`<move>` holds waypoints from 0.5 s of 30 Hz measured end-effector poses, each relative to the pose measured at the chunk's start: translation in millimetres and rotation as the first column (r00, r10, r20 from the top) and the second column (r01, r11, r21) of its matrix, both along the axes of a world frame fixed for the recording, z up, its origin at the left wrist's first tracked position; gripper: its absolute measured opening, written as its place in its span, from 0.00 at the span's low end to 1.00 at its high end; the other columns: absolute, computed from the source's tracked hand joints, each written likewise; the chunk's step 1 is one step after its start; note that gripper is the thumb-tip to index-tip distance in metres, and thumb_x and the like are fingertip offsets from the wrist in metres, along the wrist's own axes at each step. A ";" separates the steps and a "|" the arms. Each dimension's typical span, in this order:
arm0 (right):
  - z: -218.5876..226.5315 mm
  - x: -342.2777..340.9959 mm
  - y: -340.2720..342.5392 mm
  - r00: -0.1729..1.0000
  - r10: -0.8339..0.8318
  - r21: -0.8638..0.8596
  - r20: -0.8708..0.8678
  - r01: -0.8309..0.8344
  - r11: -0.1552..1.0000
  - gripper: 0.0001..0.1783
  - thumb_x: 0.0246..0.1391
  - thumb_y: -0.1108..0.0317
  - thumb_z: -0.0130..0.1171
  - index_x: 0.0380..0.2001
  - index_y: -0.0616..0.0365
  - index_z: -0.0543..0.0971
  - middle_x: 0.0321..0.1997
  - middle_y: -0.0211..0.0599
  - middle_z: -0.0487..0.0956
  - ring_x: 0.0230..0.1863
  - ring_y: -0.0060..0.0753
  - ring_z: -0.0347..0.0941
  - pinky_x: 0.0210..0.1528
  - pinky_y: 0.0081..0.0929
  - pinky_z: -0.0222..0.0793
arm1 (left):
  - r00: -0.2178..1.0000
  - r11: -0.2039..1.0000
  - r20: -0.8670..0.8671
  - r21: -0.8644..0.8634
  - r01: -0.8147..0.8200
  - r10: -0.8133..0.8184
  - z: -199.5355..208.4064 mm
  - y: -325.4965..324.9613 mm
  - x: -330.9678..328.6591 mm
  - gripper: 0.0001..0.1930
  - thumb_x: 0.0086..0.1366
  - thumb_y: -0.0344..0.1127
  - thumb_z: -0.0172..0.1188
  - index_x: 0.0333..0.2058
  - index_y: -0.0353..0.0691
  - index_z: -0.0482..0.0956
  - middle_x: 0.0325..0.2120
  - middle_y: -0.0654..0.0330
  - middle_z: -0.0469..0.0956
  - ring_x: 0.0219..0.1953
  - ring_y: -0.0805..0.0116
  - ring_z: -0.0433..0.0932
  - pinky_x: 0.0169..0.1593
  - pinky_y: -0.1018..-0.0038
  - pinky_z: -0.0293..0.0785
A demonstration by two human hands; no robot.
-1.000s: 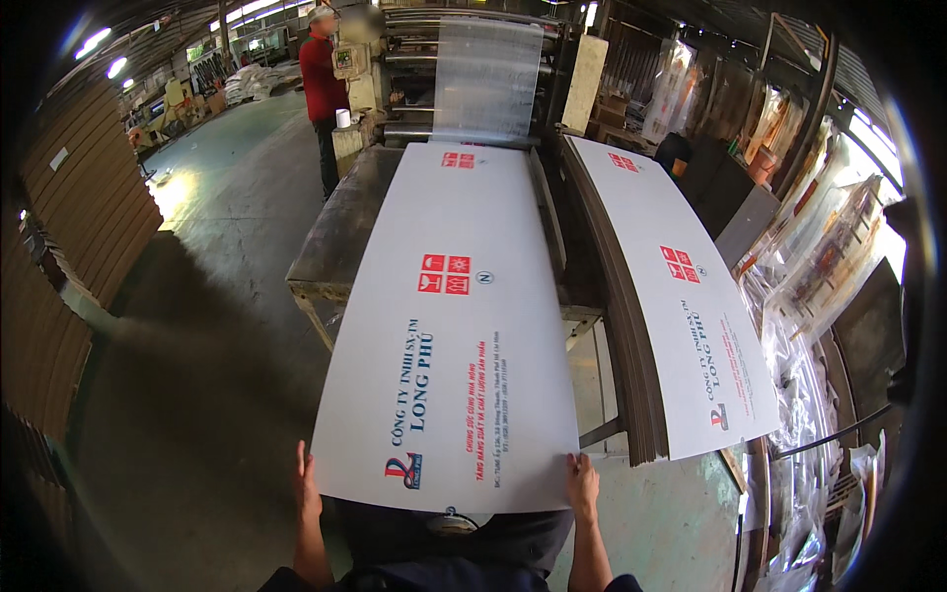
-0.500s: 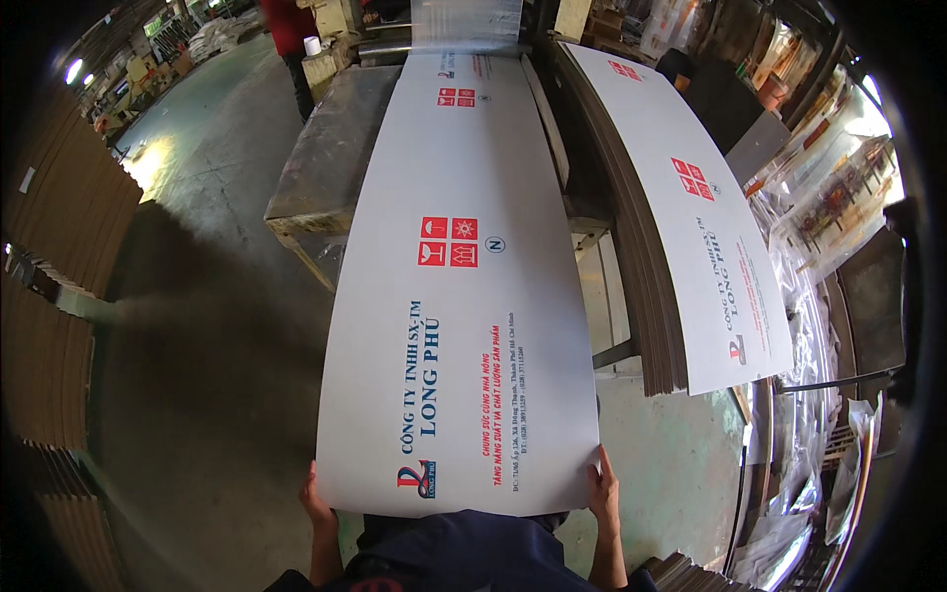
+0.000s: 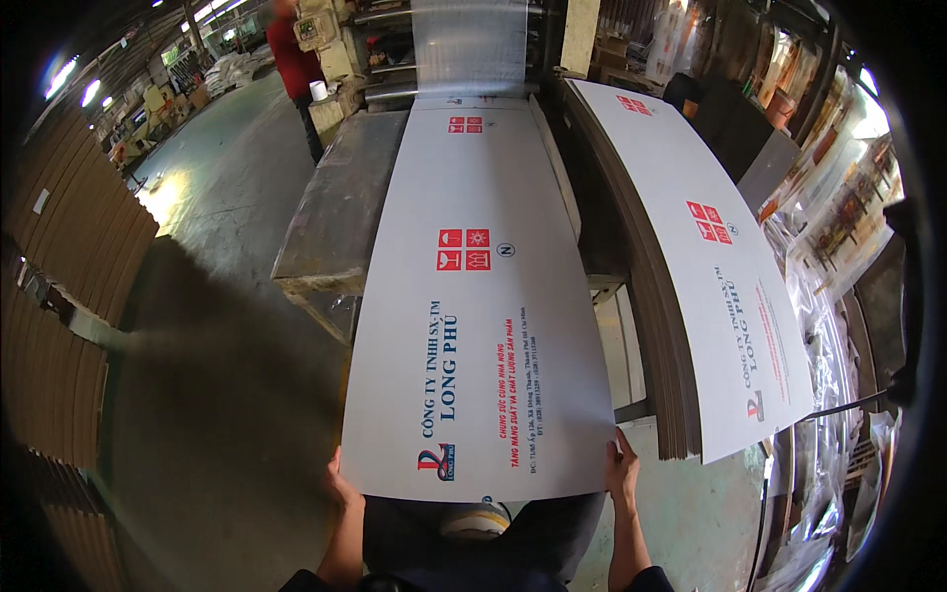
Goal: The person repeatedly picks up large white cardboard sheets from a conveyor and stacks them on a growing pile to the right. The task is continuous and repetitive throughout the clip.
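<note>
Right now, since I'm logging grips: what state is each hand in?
Left hand: holding the white printed sheet at its near left corner.
Right hand: holding the same sheet at its near right corner.

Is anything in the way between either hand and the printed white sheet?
Nothing visible is: the left hand and right hand touch the printed white sheet at its side edges, near its closest end. The stack stands rightward, not between.
</note>
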State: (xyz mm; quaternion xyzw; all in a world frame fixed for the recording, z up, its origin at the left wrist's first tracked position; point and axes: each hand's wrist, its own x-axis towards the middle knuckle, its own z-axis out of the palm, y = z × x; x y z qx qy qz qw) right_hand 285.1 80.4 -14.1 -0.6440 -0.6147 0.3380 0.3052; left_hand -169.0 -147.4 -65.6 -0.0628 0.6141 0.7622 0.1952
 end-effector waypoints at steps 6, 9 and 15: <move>-99.5 -28.4 49.5 0.996 0.076 0.163 -0.034 -0.070 0.984 0.21 0.60 0.67 0.54 0.55 0.62 0.73 0.41 0.41 0.80 0.35 0.24 0.72 0.38 0.23 0.69 | 0.999 0.991 0.029 0.134 0.014 -0.018 -89.6 43.7 -20.5 0.24 0.62 0.47 0.48 0.47 0.35 0.79 0.41 0.58 0.79 0.43 0.65 0.76 0.47 0.67 0.72; -140.7 -41.0 72.6 0.996 0.091 0.141 -0.020 -0.087 0.986 0.22 0.62 0.65 0.52 0.57 0.62 0.71 0.50 0.45 0.78 0.45 0.28 0.74 0.46 0.24 0.70 | 1.000 0.993 -0.015 0.116 0.009 -0.007 -132.2 61.4 -36.7 0.24 0.63 0.46 0.46 0.48 0.35 0.79 0.43 0.56 0.79 0.44 0.61 0.77 0.48 0.66 0.73; -158.2 -72.7 121.5 0.993 0.106 0.181 0.045 -0.112 0.977 0.26 0.63 0.58 0.48 0.61 0.56 0.67 0.57 0.52 0.73 0.58 0.45 0.71 0.57 0.36 0.67 | 0.985 0.999 -0.174 0.040 -0.004 0.011 -158.2 112.7 -68.7 0.26 0.66 0.47 0.43 0.56 0.36 0.71 0.54 0.53 0.72 0.54 0.58 0.70 0.57 0.62 0.65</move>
